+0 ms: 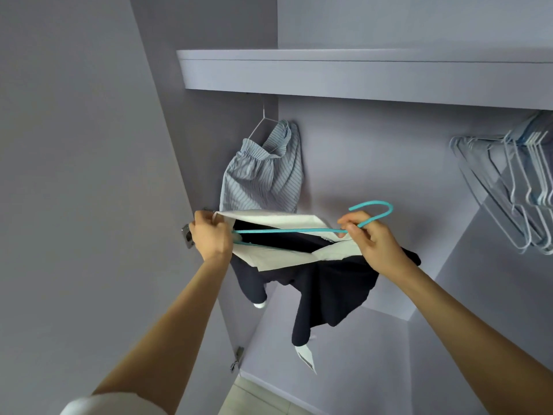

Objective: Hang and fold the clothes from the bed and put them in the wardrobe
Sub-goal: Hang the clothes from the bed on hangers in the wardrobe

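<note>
- Both hands busy: our left hand [209, 232] pinches the dark shirt's white collar [278, 218] open.
- Right hand [369, 235] fingers clamped on teal hanger [299, 231], threading it inside, before the wardrobe [359, 73].

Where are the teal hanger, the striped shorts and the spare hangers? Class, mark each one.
teal hanger [377, 204], head view, on its hook.
striped shorts [263, 178], head view, on the middle of the fabric.
spare hangers [514, 187], head view, on the bunch's wires.
</note>
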